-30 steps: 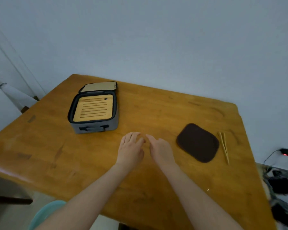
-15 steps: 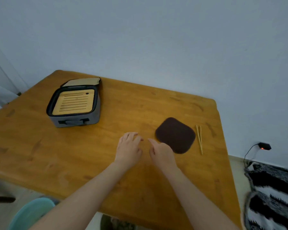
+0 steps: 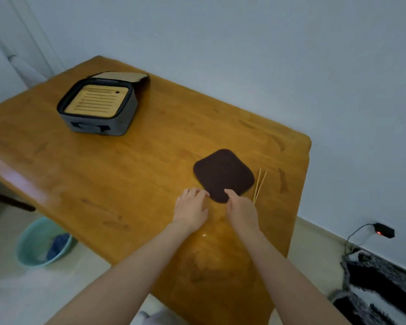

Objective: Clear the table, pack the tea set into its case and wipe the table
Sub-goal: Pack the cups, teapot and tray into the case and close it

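A dark brown square cloth (image 3: 223,174) lies flat on the wooden table (image 3: 131,174), right of centre. Both hands are at its near edge. My left hand (image 3: 191,208) rests palm down, its fingertips touching the cloth's left corner. My right hand (image 3: 240,208) has its fingers on the cloth's near corner; whether it pinches the cloth I cannot tell. A pair of thin bamboo tongs (image 3: 259,184) lies just right of the cloth. The grey case (image 3: 99,106) stands open at the back left, with a slatted bamboo tray (image 3: 96,101) inside and its lid folded back.
A teal basin (image 3: 41,242) with a blue cloth in it sits on the floor left of the table. A black and white rug (image 3: 382,289) lies on the floor at the right. A black plug with a red light (image 3: 382,231) hangs at the right wall.
Both hands have moved right and forward from the bare table to the cloth's near edge. The view has swung, so the case now sits farther left and back.
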The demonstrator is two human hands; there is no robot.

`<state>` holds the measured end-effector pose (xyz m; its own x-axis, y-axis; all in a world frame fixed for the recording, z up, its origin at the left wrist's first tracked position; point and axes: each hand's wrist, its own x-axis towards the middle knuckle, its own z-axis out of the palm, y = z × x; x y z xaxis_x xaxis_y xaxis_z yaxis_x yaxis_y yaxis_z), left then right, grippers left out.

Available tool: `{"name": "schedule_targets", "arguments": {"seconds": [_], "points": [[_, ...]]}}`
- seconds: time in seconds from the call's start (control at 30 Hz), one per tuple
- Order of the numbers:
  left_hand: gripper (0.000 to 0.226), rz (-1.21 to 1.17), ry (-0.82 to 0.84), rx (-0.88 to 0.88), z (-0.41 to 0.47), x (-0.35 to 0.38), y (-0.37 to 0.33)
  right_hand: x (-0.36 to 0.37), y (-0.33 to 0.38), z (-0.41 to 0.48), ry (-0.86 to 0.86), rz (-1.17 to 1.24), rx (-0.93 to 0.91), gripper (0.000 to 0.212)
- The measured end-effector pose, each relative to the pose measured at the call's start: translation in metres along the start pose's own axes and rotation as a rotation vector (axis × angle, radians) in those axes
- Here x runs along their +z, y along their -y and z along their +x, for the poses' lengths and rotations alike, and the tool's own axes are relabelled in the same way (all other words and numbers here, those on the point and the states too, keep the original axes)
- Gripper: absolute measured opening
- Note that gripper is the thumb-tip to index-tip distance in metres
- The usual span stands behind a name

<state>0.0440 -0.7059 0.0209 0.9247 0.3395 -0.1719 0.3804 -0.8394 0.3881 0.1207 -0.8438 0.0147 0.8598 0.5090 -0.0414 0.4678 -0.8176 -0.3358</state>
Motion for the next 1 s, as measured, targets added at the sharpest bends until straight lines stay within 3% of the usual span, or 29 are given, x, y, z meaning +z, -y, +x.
{"name": "schedule_targets", "arguments": {"seconds": [0.23,0.5,0.8,1.0], "points": [[0.049,0.119,0.151,0.022,-0.002,0.018,-0.022,0.007,-0.036,0.003,-0.056,0.036,0.197,0.034],[0.044,0.071,0.026,0.122,0.034,0.031,-0.033,0.029,-0.060,0.029,-0.081,0.026,0.391,0.046],[0.051,0.135,0.050,0.062,0.068,0.049,-0.033,0.042,-0.070,0.052,-0.103,0.105,0.436,0.058],[0.028,0.172,-0.030,0.079,0.074,0.053,-0.028,0.043,-0.074,0.055,0.004,-0.095,0.350,0.055]]}}
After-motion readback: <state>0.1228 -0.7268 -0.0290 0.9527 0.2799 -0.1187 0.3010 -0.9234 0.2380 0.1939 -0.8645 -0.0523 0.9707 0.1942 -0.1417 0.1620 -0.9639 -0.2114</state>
